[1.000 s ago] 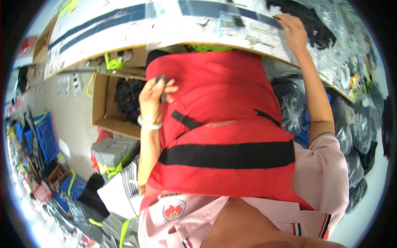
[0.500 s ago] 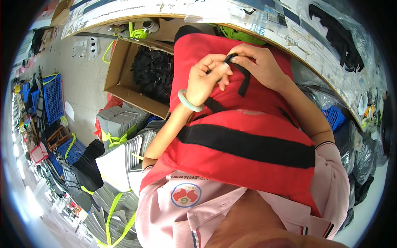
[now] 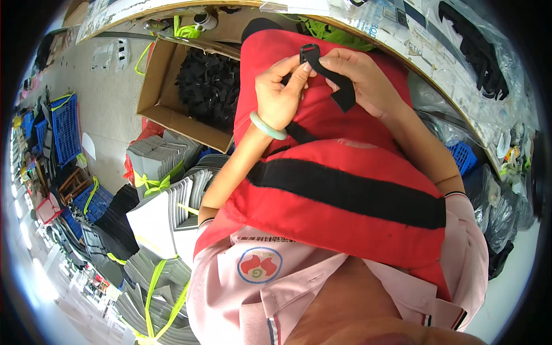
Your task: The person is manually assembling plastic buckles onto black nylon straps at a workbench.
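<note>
Over my lap, which a red apron [image 3: 345, 164] covers, both hands meet at a short black webbing strap [image 3: 340, 86]. A small black buckle [image 3: 309, 53] sits at its upper end. My left hand [image 3: 283, 89], a pale green bangle on its wrist, pinches the strap just below the buckle. Thumb and fingers of my right hand [image 3: 359, 77] are closed on the strap to the right of it. One strap end hangs free below the right fingers. What lies inside the left palm is hidden.
An open cardboard box [image 3: 181, 123] of black strap pieces [image 3: 207, 80] stands to the left. Below it are tied stacks of grey sheets [image 3: 164, 198]. A worktable [image 3: 368, 26] runs across the far side, with black straps [image 3: 474, 52] in clear plastic at right. Blue crates [image 3: 66, 129] stand far left.
The buckle has come into sight above my fingers, raised and turned upward. My right hand has shifted slightly right and down along the strap, whose loose end has swung right.
</note>
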`<move>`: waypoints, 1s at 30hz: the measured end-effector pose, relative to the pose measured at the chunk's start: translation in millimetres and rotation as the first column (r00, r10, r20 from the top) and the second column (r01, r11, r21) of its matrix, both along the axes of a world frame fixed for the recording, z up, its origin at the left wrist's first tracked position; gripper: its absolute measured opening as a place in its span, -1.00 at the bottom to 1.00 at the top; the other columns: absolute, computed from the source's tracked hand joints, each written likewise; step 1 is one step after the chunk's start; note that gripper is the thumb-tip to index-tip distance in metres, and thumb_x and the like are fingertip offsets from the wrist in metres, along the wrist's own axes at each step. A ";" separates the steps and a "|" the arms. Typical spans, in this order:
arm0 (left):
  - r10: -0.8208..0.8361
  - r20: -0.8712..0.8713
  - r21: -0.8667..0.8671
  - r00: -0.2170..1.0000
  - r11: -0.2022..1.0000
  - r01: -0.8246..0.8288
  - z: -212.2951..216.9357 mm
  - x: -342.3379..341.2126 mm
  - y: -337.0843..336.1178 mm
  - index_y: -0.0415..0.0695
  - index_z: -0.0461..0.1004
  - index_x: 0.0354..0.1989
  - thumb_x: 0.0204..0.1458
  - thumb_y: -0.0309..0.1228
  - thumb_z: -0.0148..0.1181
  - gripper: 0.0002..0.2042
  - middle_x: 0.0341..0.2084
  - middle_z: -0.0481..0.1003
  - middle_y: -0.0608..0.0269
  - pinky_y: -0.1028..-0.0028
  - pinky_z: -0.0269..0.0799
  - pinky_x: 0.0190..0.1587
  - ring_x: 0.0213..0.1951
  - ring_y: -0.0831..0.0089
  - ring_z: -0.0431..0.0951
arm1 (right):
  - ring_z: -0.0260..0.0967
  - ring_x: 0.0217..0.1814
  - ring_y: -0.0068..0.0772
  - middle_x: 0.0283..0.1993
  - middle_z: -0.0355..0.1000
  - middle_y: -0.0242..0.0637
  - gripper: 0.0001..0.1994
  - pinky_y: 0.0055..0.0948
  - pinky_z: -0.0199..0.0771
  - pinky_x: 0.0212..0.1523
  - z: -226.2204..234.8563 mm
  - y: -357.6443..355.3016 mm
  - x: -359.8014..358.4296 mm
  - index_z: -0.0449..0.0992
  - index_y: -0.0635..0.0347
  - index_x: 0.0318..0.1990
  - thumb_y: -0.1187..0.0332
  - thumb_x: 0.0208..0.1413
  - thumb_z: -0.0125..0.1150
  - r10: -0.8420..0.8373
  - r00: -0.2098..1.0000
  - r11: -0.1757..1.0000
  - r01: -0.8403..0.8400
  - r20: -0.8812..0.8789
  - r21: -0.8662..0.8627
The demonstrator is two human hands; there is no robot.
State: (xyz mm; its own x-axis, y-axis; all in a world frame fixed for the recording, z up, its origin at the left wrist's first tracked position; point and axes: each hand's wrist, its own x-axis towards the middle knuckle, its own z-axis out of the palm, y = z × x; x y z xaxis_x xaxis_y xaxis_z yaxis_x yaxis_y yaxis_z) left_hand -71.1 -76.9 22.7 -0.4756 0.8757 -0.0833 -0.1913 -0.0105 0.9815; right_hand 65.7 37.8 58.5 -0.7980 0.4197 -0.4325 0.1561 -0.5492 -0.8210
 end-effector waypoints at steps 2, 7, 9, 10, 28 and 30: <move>0.031 -0.111 0.039 0.993 0.999 -0.026 -4.0 -2.8 0.9 -0.30 0.55 -0.21 0.09 -0.56 0.18 -0.87 -0.51 0.54 0.30 0.61 0.39 -0.45 -0.49 0.61 0.46 | 0.28 -0.42 -0.72 -0.43 0.38 -0.48 -0.78 -0.66 0.27 -0.39 4.2 -3.6 -1.1 0.49 0.23 -0.27 0.24 0.23 0.10 -0.017 0.999 0.996 0.012 -0.050 -0.092; 0.136 -0.500 0.205 0.855 0.978 -0.036 -7.9 -8.6 6.0 -0.30 0.55 -0.22 0.01 -0.60 0.23 -0.84 -0.48 0.54 0.11 0.51 0.44 -0.39 -0.46 0.41 0.53 | 0.28 -0.44 -0.67 -0.43 0.37 -0.43 -0.77 -0.64 0.27 -0.42 -1.7 -5.8 -1.8 0.47 0.25 -0.22 0.24 0.25 0.07 -0.070 0.964 0.963 -0.001 -0.256 -0.268; 0.112 -0.555 0.171 0.825 0.985 -0.019 -5.5 -8.3 4.2 -0.31 0.55 -0.21 0.04 -0.59 0.21 -0.85 -0.44 0.55 0.14 0.53 0.43 -0.36 -0.43 0.46 0.53 | 0.31 -0.43 -0.64 -0.41 0.39 -0.40 -0.75 -0.62 0.31 -0.40 -5.5 -5.8 -4.1 0.46 0.28 -0.15 0.24 0.26 0.06 -0.094 0.961 0.981 0.045 -0.261 -0.187; 0.087 -0.607 0.138 0.790 0.990 -0.002 -4.4 -8.4 3.1 -0.32 0.55 -0.19 0.07 -0.59 0.19 -0.86 -0.41 0.57 0.17 0.56 0.43 -0.34 -0.40 0.51 0.52 | 0.31 -0.43 -0.64 -0.41 0.39 -0.40 -0.75 -0.62 0.31 -0.40 -7.2 -6.0 -5.5 0.46 0.28 -0.15 0.24 0.26 0.06 -0.096 0.961 0.981 0.047 -0.260 -0.188; 0.065 0.441 -0.034 0.895 0.998 -0.056 5.4 -9.1 10.8 -0.43 0.52 -0.19 0.13 -0.48 0.16 -0.79 -0.40 0.55 0.05 0.55 0.54 -0.60 -0.49 0.38 0.60 | 0.32 -0.51 -0.66 -0.44 0.40 -0.38 -0.90 -0.68 0.34 -0.47 15.4 -5.5 -3.3 0.47 0.30 -0.23 0.45 0.22 0.10 -0.157 0.970 0.865 0.225 -0.185 0.448; 0.093 0.399 -0.036 0.912 0.996 -0.086 7.2 -8.0 12.0 -0.42 0.53 -0.17 0.12 -0.50 0.18 -0.80 -0.38 0.54 0.06 0.57 0.54 -0.59 -0.46 0.42 0.59 | 0.33 -0.61 -0.69 -0.54 0.39 -0.42 -0.85 -0.68 0.34 -0.59 10.9 0.7 -2.4 0.48 0.28 -0.29 0.36 0.19 0.16 -0.117 0.989 0.852 0.147 -0.091 0.502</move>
State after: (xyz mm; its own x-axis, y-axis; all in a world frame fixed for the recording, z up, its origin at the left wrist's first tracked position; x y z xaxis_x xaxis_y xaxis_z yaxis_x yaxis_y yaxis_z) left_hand -79.0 -64.9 29.9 -0.4756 0.8277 -0.2979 -0.5672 -0.0297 0.8231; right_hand 63.4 38.6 69.4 -0.7358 0.6714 -0.0884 0.0583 -0.0673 -0.9960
